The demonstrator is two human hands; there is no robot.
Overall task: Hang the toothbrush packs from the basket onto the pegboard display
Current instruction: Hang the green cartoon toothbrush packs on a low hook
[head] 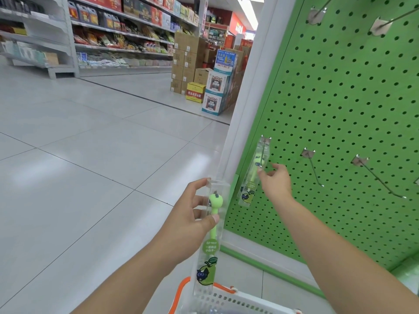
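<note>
Nearest the camera, the white basket (pixel 229 301) with its orange handle (pixel 179 293) sits at the bottom edge of the view, below the two forearms. Just above it the left hand (pixel 192 214) grasps a clear toothbrush pack (pixel 210 234), thumb on the front face and fingers curled round its left edge near the top. This pack stands almost upright, a green toothbrush visible inside and a green fruit sticker near its lower end, which overlaps the basket rim in the picture.

A second toothbrush pack (pixel 252 175) hangs on the leftmost lower hook (pixel 263 150) of the green pegboard (pixel 340 98), close to the board's white side post (pixel 244 105). The right hand (pixel 275 180) reaches up to it, fingers loose and spread, a fingertip touching the pack's right edge; it grasps nothing.

To the right, two more metal hooks (pixel 314 168) on the same row stand bare, and two others are fixed near the top of the board. Beyond the post lies a pale tiled floor (pixel 90 143), with stacked cartons (pixel 188 64) at the aisle end and long store shelves (pixel 113 30) of packaged goods behind.
</note>
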